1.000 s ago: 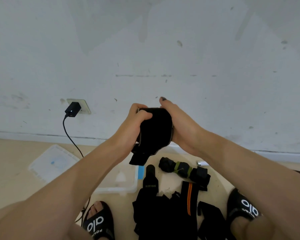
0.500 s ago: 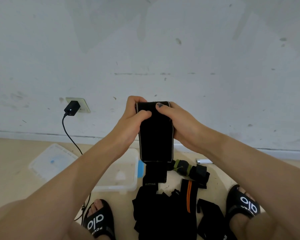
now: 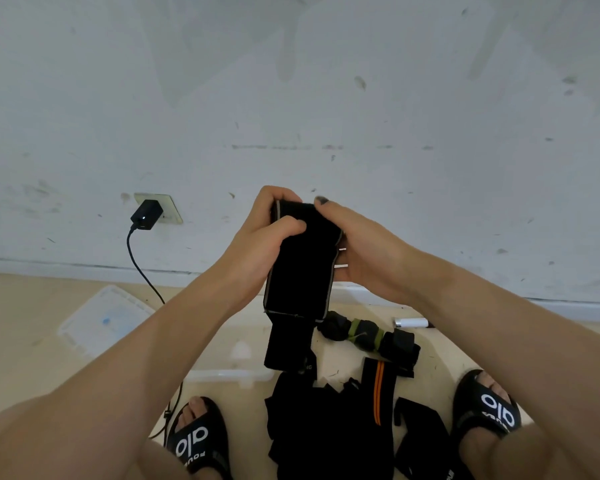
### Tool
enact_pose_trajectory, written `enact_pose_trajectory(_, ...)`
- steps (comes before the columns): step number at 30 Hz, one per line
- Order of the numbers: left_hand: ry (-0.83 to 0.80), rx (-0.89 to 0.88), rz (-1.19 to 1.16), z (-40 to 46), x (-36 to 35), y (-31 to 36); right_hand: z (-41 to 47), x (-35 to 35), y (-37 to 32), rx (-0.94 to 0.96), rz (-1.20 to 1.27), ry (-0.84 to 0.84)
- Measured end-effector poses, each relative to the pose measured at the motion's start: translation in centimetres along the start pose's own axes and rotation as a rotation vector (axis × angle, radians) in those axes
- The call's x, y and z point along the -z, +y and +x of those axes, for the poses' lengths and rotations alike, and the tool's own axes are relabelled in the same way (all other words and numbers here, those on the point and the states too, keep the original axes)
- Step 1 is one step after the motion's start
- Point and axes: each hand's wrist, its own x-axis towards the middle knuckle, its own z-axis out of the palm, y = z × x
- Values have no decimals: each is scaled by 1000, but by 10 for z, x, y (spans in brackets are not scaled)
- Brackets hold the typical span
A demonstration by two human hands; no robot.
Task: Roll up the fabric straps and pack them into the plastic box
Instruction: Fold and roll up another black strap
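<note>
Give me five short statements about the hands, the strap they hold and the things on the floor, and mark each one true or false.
1. Both the left hand and the right hand hold the wide black fabric strap. True.
2. The clear plastic box on the floor is full of rolled straps. False: no strap shows in the part of it that is visible.
3. A black charger is plugged into the wall socket. True.
4. The rolled black strap with green bands rests inside the box. False: it lies on the floor, to the right of the box.
5. A heap of loose black straps, one with an orange stripe, lies between the two sandalled feet. True.
</note>
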Motion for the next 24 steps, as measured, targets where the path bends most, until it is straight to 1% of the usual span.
enact_pose_trajectory(3, -7, -12, 18, 0, -1, -1, 5, -4, 4, -15, -13, 81)
enact_pose_trajectory(5, -14, 4, 0, 0, -2, -1, 7, -5, 4, -6, -7, 99)
enact_pose_trajectory(11, 31, 130, -8, 1, -4, -5, 9, -4, 4, 47, 18, 143)
enact_pose_trajectory(14, 64, 94, 5, 2, 0, -3, 8, -4, 2, 46, 67, 121)
enact_pose_trajectory(17, 29, 51, 13, 3, 4, -1, 3, -3, -1, 16, 112, 45)
enact_pose_trajectory(19, 8, 34, 31, 4, 5, 0, 2, -3, -2, 13, 69, 4)
enact_pose_trajectory(22, -9, 24, 35, 3, 3, 1, 5, -5, 0, 14, 19, 76)
enact_pose_trajectory(24, -12, 44, -7, 2, 2, 2, 7, -6, 2, 41, 37, 116)
